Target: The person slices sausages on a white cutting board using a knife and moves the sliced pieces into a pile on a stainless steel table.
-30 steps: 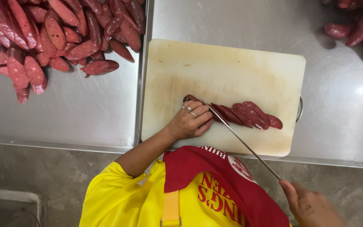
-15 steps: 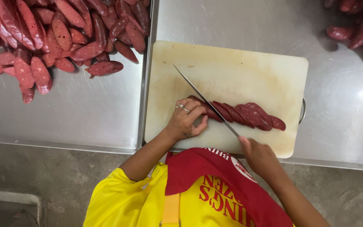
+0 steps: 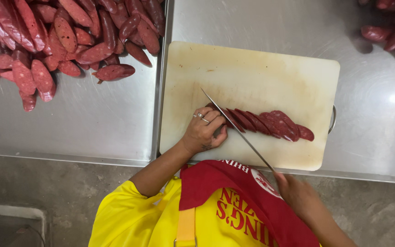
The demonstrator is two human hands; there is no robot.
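Seen from above, a person in a yellow shirt and red apron (image 3: pixel 234 196) stands at a steel desk (image 3: pixel 87 123). A pale cutting board (image 3: pixel 252 73) lies on the desk in front of them. On the board lies a dark red sausage (image 3: pixel 270 123), already cut into slanted slices that lean against one another in a row running to the right.

The left hand (image 3: pixel 204 130) rests on the board at the row's left end, its fingers (image 3: pixel 215 120) curled narrow and pressing down on the uncut end of the sausage, which is mostly hidden beneath them. A ring shows on one finger.

The right hand (image 3: pixel 298 194) is at the near edge of the desk, closed around the handle of a long thin knife (image 3: pixel 236 129). The blade slants up and left across the board and crosses the sausage just beside the left fingertips.

A heap of sliced sausage pieces (image 3: pixel 64 36) lies on the desk at the upper left, well apart from the board. More whole sausages (image 3: pixel 389 27) lie at the upper right.
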